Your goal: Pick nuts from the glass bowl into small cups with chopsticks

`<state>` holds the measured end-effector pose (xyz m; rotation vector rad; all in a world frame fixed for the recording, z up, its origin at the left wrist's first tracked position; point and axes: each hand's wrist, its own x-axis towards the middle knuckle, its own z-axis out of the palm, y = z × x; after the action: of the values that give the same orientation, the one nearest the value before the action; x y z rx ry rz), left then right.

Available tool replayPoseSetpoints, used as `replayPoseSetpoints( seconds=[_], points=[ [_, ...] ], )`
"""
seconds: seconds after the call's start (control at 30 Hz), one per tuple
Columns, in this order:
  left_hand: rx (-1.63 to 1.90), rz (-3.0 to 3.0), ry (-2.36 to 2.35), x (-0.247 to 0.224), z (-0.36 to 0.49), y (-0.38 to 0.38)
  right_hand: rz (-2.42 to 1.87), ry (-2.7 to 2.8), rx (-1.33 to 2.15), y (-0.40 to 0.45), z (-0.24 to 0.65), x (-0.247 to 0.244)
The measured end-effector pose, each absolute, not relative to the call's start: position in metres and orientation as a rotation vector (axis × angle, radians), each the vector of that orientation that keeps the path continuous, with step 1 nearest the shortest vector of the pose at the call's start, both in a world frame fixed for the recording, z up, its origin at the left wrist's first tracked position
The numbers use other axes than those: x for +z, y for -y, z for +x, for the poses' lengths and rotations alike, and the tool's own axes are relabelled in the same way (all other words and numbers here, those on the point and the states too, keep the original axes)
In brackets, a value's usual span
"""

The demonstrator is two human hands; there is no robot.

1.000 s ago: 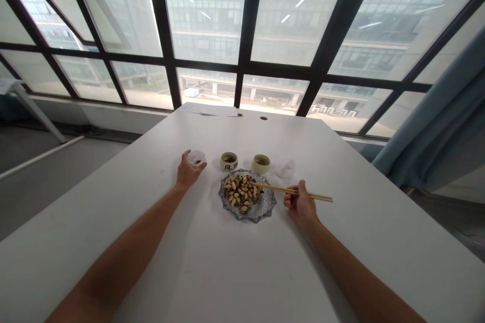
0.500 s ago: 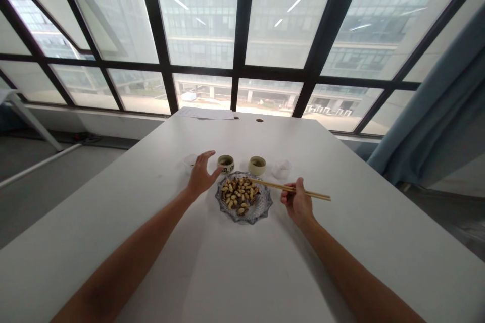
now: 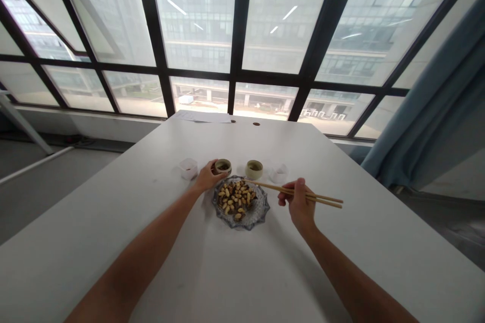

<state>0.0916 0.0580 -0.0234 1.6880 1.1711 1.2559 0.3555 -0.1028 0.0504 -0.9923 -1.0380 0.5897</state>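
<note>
My left hand (image 3: 209,176) is closed around the left side of a small round cup (image 3: 223,167) with dark bits inside. In my right hand (image 3: 299,202) is a pair of chopsticks (image 3: 322,199), their tips over the far rim of a scalloped glass plate (image 3: 260,212). A heap of nuts in shells, perhaps pistachios (image 3: 237,197), lies mostly on the plate's left half. Beside the held cup stands a second small cup (image 3: 253,169), pale green. A clear plastic container (image 3: 188,168) with a little something in it sits left of my left hand.
Another whitish translucent container (image 3: 279,173) stands right of the second cup. Papers (image 3: 202,117) lie at the white table's (image 3: 242,272) far edge, near two round holes. Windows rise behind, and a blue curtain (image 3: 428,106) hangs at the right.
My left hand has come down from above the left container and taken hold of the left cup. The chopsticks stay in my right hand, near the plate's far rim. The view has shifted slightly.
</note>
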Motion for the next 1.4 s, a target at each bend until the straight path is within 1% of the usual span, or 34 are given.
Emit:
replayPoseSetpoints(
  seconds=[0.1, 0.3, 0.43, 0.53, 0.67, 0.77, 0.87, 0.93, 1.17, 1.4],
  points=[
    [1.277, 1.772, -1.126, -0.022, 0.091, -0.052, -0.989, 0.959, 0.628, 0.088, 0.343, 0.057],
    [1.307, 1.851, -1.065, -0.021, 0.091, -0.047, -0.985, 1.258, 0.518, 0.056, 0.321, 0.061],
    [1.317, 1.825, -1.055, -0.022, 0.093, -0.047, -1.030, 1.476, 0.553, 0.032, 0.307, 0.059],
    [1.314, 1.816, -1.046, -0.022, 0.093, -0.048, -1.059, 1.501, 0.593, 0.025, 0.305, 0.065],
    [1.298, 1.807, -1.089, -0.022, 0.093, -0.049, -1.066, 1.345, 0.657, 0.043, 0.321, 0.088],
    [1.291, 1.788, -1.188, -0.021, 0.094, -0.048, -1.149, 1.438, 0.829, 0.070, 0.341, 0.103],
    [1.272, 1.797, -1.283, -0.018, 0.095, -0.046, -1.257, 1.581, 1.038, 0.091, 0.355, 0.105],
    [1.260, 1.820, -1.321, -0.016, 0.095, -0.044, -1.294, 1.620, 1.099, 0.098, 0.359, 0.099],
    [1.214, 1.849, -1.405, -0.012, 0.094, -0.040, -1.202, 1.479, 0.925, 0.083, 0.354, 0.072],
    [1.292, 1.859, -1.359, -0.018, 0.095, -0.044, -1.191, 1.302, 0.737, 0.081, 0.369, 0.076]
  ],
)
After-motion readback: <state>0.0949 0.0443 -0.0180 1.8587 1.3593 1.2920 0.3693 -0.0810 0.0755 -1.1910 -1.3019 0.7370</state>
